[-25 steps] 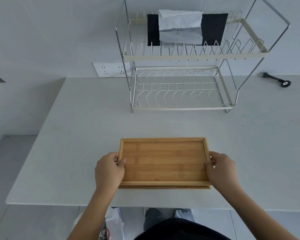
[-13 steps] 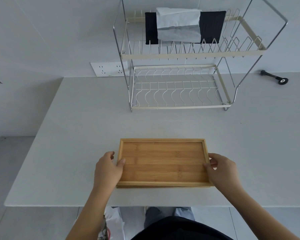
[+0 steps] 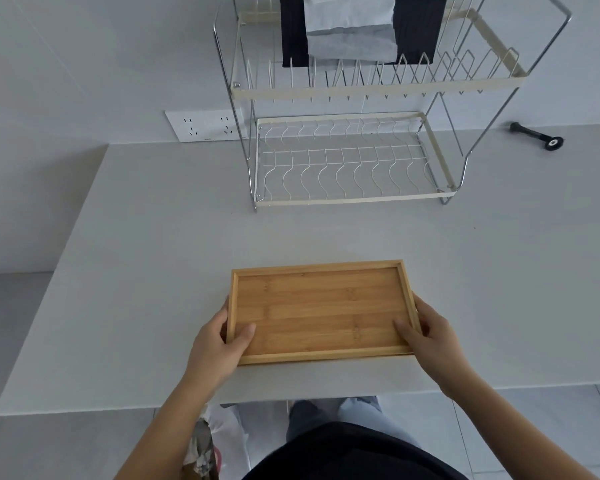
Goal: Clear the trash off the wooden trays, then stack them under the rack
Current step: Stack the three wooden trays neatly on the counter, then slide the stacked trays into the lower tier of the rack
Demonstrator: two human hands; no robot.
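So the tray (image 3: 321,311) is clean now, no trash on it, and it sits near the front edge of the counter (image 3: 153,258), well apart from the rack (image 3: 354,157) at the back by the wall. Both hands are clamped on its short ends: left hand (image 3: 215,348) with the thumb hooked over the rim onto the inside, right hand (image 3: 433,336) the same on the other end. A sliver of wood shows under the near-right corner, so it may be a stack of two — can't say for sure from this angle.

My take for the carry: keep it level and keep those thumbs pressing down, so anything stacked underneath doesn't slide out of line. Go in long edge first, low along the counter, aimed at the gap beneath the bottom wire shelf. That gap looks shallow from here — I'd slide it in flat rather than lift and drop, and watch the rack's front legs.
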